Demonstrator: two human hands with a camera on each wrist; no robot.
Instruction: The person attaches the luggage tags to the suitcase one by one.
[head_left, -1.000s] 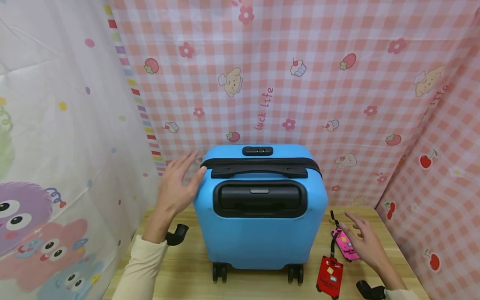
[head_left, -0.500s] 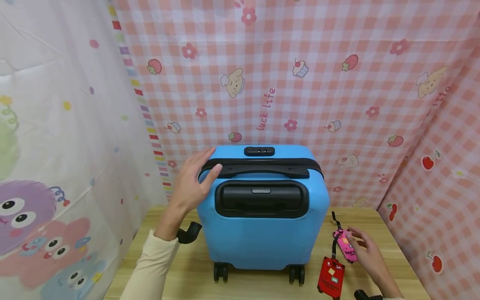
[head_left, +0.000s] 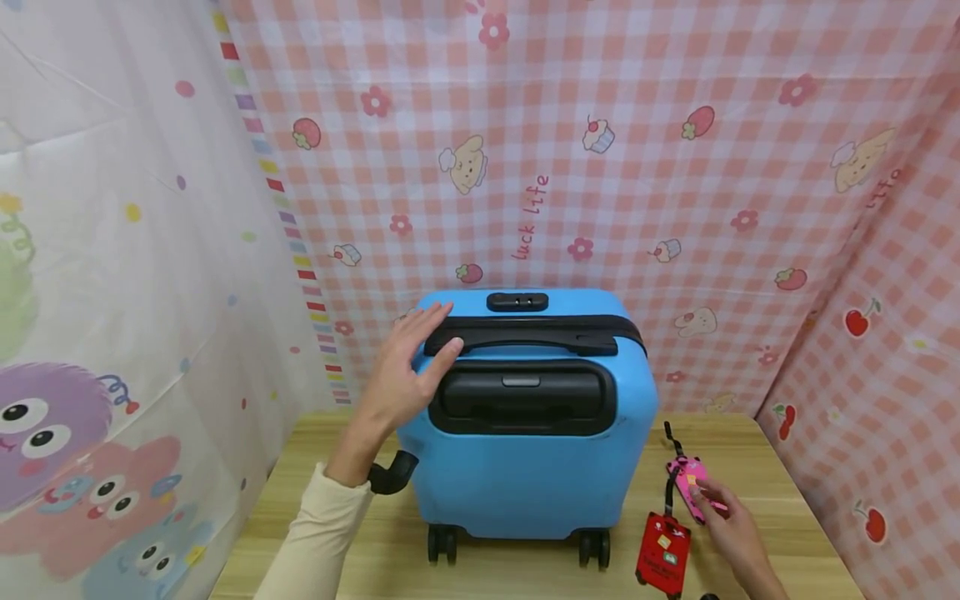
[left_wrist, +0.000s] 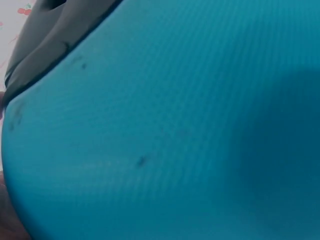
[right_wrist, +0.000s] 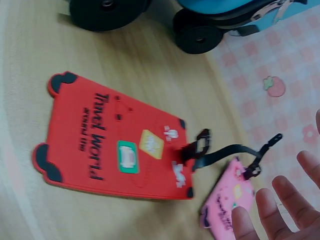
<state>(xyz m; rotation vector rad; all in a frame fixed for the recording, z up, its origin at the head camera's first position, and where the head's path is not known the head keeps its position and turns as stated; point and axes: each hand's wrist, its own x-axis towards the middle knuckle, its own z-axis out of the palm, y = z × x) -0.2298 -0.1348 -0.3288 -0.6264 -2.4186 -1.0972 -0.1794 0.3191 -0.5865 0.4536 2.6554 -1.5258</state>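
A blue hard-shell suitcase (head_left: 517, 483) stands upright on its wheels, with a black carry handle (head_left: 521, 335) across the top. My left hand (head_left: 405, 371) lies over its upper left corner, fingers fairly straight, fingertips by the end of that handle. In the left wrist view the blue shell (left_wrist: 175, 125) fills nearly everything. Over the pink luggage tag (head_left: 684, 477) at the right is my right hand (head_left: 731, 529), thumb overlapping the tag's face. The right wrist view shows its fingers (right_wrist: 295, 200) spread loosely beside that tag. Nearer me lies a red luggage tag (head_left: 663, 550) with a black strap.
Everything stands on a wood-grain table (head_left: 360, 550). A pink checked cloth (head_left: 645, 183) hangs close behind the suitcase and along the right. A white cartoon-print curtain (head_left: 150, 292) borders the left side. Black suitcase wheels (right_wrist: 200, 37) stand near the red tag.
My left hand has slid right from beside the suitcase onto its top corner. My right hand has moved slightly down to the pink tag. Suitcase and tags keep their places.
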